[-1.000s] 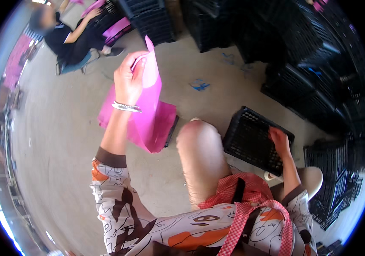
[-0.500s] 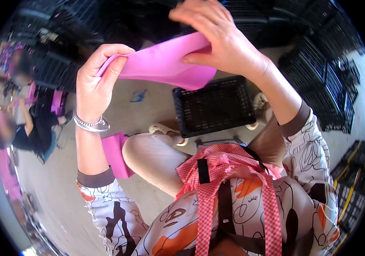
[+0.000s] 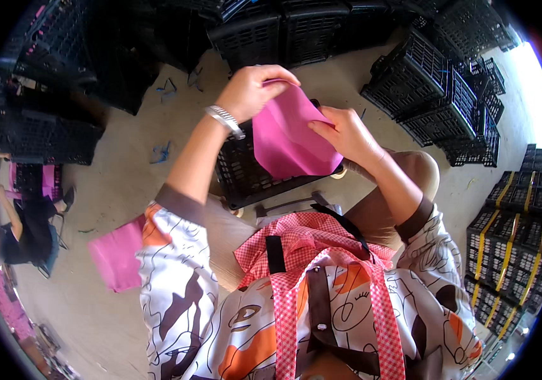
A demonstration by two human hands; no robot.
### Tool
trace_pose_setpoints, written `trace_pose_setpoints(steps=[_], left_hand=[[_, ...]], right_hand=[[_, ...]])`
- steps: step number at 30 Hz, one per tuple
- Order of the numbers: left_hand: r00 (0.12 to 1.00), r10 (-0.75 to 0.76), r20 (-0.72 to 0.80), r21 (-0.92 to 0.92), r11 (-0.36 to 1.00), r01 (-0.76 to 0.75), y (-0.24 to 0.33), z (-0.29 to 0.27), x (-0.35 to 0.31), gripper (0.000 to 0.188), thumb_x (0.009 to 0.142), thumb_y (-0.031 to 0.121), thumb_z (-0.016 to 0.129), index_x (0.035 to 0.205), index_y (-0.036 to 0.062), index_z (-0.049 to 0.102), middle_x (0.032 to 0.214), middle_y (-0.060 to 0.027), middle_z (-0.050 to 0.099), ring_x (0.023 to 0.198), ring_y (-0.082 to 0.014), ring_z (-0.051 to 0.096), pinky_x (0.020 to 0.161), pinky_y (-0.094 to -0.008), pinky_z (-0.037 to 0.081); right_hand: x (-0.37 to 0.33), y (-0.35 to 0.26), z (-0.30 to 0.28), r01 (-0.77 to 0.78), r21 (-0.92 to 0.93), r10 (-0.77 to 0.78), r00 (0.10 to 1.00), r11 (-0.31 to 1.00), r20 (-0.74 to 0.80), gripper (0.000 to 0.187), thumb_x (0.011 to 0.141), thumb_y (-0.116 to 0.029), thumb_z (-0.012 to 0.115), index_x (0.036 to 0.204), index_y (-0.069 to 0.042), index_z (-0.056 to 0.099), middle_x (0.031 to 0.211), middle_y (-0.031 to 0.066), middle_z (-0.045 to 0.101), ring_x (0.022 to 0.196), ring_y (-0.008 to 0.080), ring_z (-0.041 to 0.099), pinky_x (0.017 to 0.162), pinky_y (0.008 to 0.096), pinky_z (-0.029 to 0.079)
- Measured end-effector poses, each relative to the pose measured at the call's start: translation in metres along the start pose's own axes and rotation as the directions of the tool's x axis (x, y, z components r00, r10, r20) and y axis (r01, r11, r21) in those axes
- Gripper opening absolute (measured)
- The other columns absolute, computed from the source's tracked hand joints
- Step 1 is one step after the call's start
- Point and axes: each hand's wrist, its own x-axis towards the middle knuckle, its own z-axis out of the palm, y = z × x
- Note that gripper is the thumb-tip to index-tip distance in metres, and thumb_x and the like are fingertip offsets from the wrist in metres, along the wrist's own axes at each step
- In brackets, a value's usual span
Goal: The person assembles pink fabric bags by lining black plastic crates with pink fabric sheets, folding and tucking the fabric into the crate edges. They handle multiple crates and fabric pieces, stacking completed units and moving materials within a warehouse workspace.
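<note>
A smooth, bendy pink sheet hangs tilted between my hands, over the black plastic crate and hiding much of it. My left hand is closed on the sheet's far upper edge, fingers curled over it. At the sheet's right edge my right hand pinches it, thumb on the face towards me and the fingers partly hidden behind. The crate's slatted left side and near rim show below the sheet, on the floor between my legs.
Another pink piece lies left of my knee. Black crates are stacked at the far right, and strapped black stacks stand at right. More crates line the back. A person sits at far left. Blue strap scraps lie on the floor.
The sheet has come down from a raised, sideways position to hang over the crate. My right hand, its fingers spread earlier, now grips the right edge. The view has shifted.
</note>
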Motion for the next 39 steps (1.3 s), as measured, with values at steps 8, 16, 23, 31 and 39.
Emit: trace_pose_setpoints(steps=[8, 16, 23, 31, 39], left_hand=[[0.957, -0.211, -0.199, -0.262, 0.953, 0.155, -0.081, 0.058, -0.031, 0.022, 0.091, 0.010, 0.056, 0.111, 0.0003, 0.060, 0.104, -0.0076, 0.066, 0.096, -0.0134, 0.063, 0.087, -0.0264, 0.050], [0.890, -0.402, -0.214, -0.310, 0.892, 0.328, -0.113, 0.043, -0.052, 0.022, 0.092, 0.011, 0.055, 0.110, 0.0010, 0.061, 0.102, -0.0079, 0.066, 0.093, -0.0133, 0.063, 0.084, -0.0255, 0.049], [0.821, -0.481, -0.306, -0.061, 0.871, 0.488, -0.117, 0.036, -0.064, 0.024, 0.092, 0.015, 0.052, 0.110, 0.0022, 0.062, 0.100, -0.0128, 0.068, 0.092, -0.0186, 0.064, 0.081, -0.0289, 0.048], [0.715, -0.584, -0.384, -0.192, 0.808, 0.557, -0.150, 0.049, -0.077, 0.032, 0.090, 0.018, 0.055, 0.118, 0.0027, 0.057, 0.111, -0.0153, 0.064, 0.099, -0.0206, 0.063, 0.087, -0.0299, 0.048], [0.786, -0.545, -0.291, -0.020, 0.825, 0.565, -0.174, 0.080, -0.077, 0.027, 0.087, 0.019, 0.051, 0.108, 0.0045, 0.062, 0.102, -0.0159, 0.066, 0.096, -0.0290, 0.063, 0.086, -0.0360, 0.049]], right_hand=[[-0.020, 0.153, 0.049, -0.161, -0.159, 0.144, 0.983, 0.974, -0.114, 0.014, 0.084, -0.015, 0.062, 0.094, -0.005, 0.064, 0.078, 0.0207, 0.062, 0.072, 0.0367, 0.061, 0.064, 0.0402, 0.047], [-0.003, 0.143, 0.076, -0.029, -0.239, 0.015, 0.998, 0.971, -0.060, 0.012, 0.085, -0.017, 0.062, 0.094, -0.009, 0.064, 0.075, 0.0199, 0.061, 0.069, 0.0373, 0.061, 0.061, 0.0407, 0.047], [0.004, 0.049, 0.072, -0.099, 0.176, 0.110, 0.992, 0.979, -0.057, 0.015, 0.089, -0.015, 0.061, 0.094, 0.000, 0.061, 0.068, 0.0085, 0.060, 0.062, 0.0112, 0.054, 0.058, 0.0282, 0.045], [0.002, 0.106, 0.063, -0.356, 0.464, 0.405, 0.914, 0.811, -0.005, 0.020, 0.093, -0.016, 0.057, 0.102, 0.001, 0.064, 0.078, -0.0020, 0.061, 0.069, 0.0041, 0.052, 0.060, 0.0212, 0.043], [-0.008, 0.230, 0.095, -0.154, -0.222, 0.140, 0.987, 0.963, -0.078, 0.018, 0.086, -0.020, 0.059, 0.096, -0.007, 0.065, 0.088, 0.0153, 0.063, 0.073, 0.0337, 0.060, 0.065, 0.0373, 0.048]])
